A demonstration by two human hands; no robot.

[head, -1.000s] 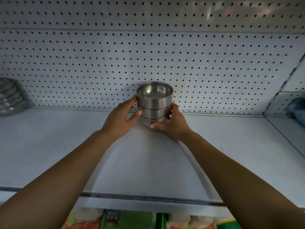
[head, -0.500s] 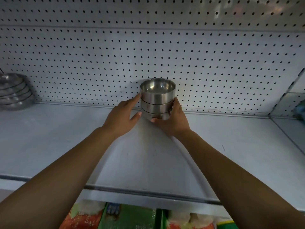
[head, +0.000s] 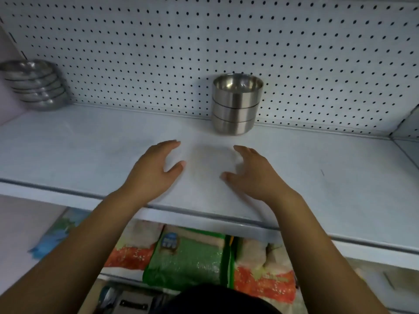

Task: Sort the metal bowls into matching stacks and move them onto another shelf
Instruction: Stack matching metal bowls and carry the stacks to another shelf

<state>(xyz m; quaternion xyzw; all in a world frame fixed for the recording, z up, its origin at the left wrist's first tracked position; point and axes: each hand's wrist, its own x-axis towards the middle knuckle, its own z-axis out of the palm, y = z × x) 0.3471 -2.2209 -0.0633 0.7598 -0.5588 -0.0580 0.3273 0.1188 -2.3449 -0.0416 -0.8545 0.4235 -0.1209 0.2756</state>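
A stack of three straight-sided metal bowls point(head: 236, 104) stands upright at the back of the white shelf point(head: 90, 155), against the pegboard. My left hand point(head: 154, 168) hovers over the shelf in front of and left of the stack, fingers apart, holding nothing. My right hand point(head: 251, 173) is opposite it, also empty with fingers spread. Both hands are clear of the bowls. A second stack of several wide, shallow metal bowls point(head: 36, 83) sits at the shelf's far left corner.
The pegboard back wall point(head: 158, 53) rises behind the shelf. A divider point(head: 405, 125) bounds the shelf at the right. Below the shelf's front edge lie colourful bagged goods point(head: 188, 259) on a lower level.
Both hands have let go of the three-bowl stack and pulled back toward the shelf's front edge. The stack stays standing against the pegboard.
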